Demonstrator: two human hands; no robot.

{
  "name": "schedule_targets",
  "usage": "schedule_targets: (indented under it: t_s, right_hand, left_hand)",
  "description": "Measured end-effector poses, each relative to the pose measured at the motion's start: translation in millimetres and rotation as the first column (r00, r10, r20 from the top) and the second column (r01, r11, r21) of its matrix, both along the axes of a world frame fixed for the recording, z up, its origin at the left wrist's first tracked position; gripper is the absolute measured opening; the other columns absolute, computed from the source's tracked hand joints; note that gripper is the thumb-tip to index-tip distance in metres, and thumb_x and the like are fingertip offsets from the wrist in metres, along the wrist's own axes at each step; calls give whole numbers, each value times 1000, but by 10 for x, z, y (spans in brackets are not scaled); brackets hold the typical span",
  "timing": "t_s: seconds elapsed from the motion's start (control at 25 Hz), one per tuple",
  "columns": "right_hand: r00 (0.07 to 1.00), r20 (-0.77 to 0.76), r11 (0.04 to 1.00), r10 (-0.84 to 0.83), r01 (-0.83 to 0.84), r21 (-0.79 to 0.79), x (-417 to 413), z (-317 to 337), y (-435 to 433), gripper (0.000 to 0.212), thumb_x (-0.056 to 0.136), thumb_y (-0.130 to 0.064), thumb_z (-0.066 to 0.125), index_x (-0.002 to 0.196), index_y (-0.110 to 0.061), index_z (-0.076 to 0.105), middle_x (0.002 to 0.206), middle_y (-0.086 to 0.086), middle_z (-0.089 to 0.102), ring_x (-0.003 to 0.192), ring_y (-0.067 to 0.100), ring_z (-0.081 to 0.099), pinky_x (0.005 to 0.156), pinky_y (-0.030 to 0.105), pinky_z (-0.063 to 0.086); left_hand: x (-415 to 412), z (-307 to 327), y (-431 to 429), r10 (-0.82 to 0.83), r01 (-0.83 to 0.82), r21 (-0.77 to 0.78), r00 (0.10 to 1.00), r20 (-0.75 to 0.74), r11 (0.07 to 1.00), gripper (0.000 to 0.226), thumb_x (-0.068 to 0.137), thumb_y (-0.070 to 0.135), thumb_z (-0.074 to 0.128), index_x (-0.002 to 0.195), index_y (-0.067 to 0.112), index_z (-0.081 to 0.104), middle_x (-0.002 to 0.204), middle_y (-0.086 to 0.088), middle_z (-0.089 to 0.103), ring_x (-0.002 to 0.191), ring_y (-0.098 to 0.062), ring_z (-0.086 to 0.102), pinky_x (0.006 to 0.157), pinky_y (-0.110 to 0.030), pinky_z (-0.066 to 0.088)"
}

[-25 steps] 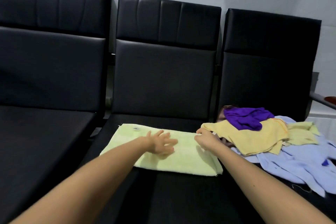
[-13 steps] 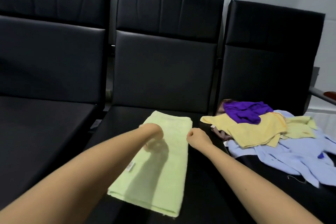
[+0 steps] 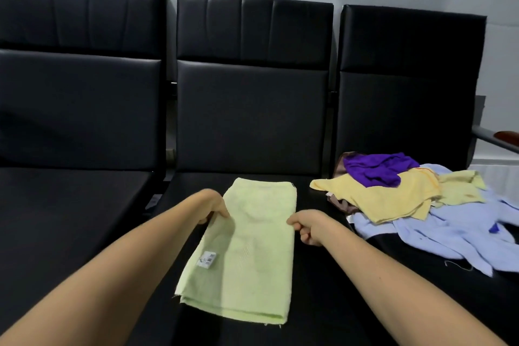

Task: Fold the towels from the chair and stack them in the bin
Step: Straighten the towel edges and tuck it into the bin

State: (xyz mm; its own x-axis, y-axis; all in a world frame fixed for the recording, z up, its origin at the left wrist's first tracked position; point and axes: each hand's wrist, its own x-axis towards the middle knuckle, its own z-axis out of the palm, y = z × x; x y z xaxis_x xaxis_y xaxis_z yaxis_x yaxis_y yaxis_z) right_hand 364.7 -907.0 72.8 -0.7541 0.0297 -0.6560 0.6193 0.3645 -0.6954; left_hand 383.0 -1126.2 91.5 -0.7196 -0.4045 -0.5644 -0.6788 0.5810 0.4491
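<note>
A pale green towel point(image 3: 247, 255), folded into a long strip with a white label near its left edge, lies lengthwise on the middle black chair seat point(image 3: 323, 289). My left hand point(image 3: 214, 208) pinches the strip's left edge about halfway along. My right hand point(image 3: 307, 226) pinches the right edge opposite it. On the right seat lies a loose pile: a purple towel point(image 3: 376, 170) on top of a yellow towel point(image 3: 387, 199), with light blue cloth point(image 3: 455, 236) underneath. No bin is in view.
Three black padded chairs stand side by side against a pale wall. The left seat point(image 3: 70, 219) holds nothing. A grey armrest with a reddish pad point(image 3: 502, 136) sticks out at the far right.
The green towel lay sideways a second ago; it has been turned lengthwise, pointing away from me. Both hands shifted from its top to gripping its two long edges.
</note>
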Motion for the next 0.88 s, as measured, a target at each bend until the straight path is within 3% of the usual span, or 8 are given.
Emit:
schedule_targets:
  t_s: [0.08,0.16,0.24,0.44,0.52,0.64,0.76,0.88]
  right_hand:
    - [993,-115,997,-37,29,-76,-90,149,40,25,89,-5,52,66,-13,45,50,-3,43,37,5,23,34,13,22]
    - [972,-232,987,-43,6,-162,-196,380,51,24,93,-5,47,69,-12,47,39,-5,50,29,2,30,31,12,27]
    - [953,-301,971,-29,-45,-237,-268,640,21,25,98,-6,41,74,-9,47,41,-2,56,31,2,45,34,13,39]
    - [859,-485,913,-164,-54,-405,-478,1169,-62,17,99,-1,41,86,-12,46,91,12,60,82,19,64,69,25,55]
    - [783,-567,866,-255,-76,-495,-586,1351,-76,22,98,4,40,84,-12,45,106,14,56,103,25,61,87,30,50]
    - [688,-649,817,-325,-142,-559,-742,1526,-62,24,96,9,39,83,-10,47,112,16,53,110,26,56,98,30,45]
    - [760,-614,861,-211,-153,-485,-806,1266,70,19,92,13,42,88,-3,51,102,16,55,95,22,59,84,23,53]
    - [870,-357,909,341,-402,-112,-556,740,313,20,90,12,44,81,-2,54,76,10,59,62,8,61,55,14,53]
  left_hand:
    - [-17,197,-72,98,-83,129,988,-120,988,31,83,17,72,95,4,47,89,-9,44,73,-19,42,65,-24,40]
    - [-52,440,-120,220,-162,294,960,-175,942,28,81,12,72,76,6,46,67,-2,36,53,-11,27,44,-20,28]
    - [-129,671,-150,308,-192,411,921,-237,891,22,82,7,71,75,8,50,59,1,34,49,-8,24,40,-18,28]
    - [-387,1048,-136,407,-27,744,850,-335,668,12,92,6,56,82,8,52,67,-1,47,56,-10,47,76,-39,51]
    - [-477,1184,-99,468,124,762,723,-509,636,12,93,1,54,82,7,54,72,-5,54,56,-10,54,72,-32,54]
    - [-496,1290,-103,483,318,672,501,-718,669,15,89,-7,55,98,3,62,83,-7,61,75,-14,60,82,-28,54]
    - [-444,1053,-179,353,324,615,591,-725,719,29,86,-13,53,110,0,61,87,-8,63,81,-16,61,83,-30,51]
    - [-216,678,-260,5,262,533,895,-446,804,16,88,-10,49,95,2,57,79,-9,60,65,-13,62,61,-23,55]
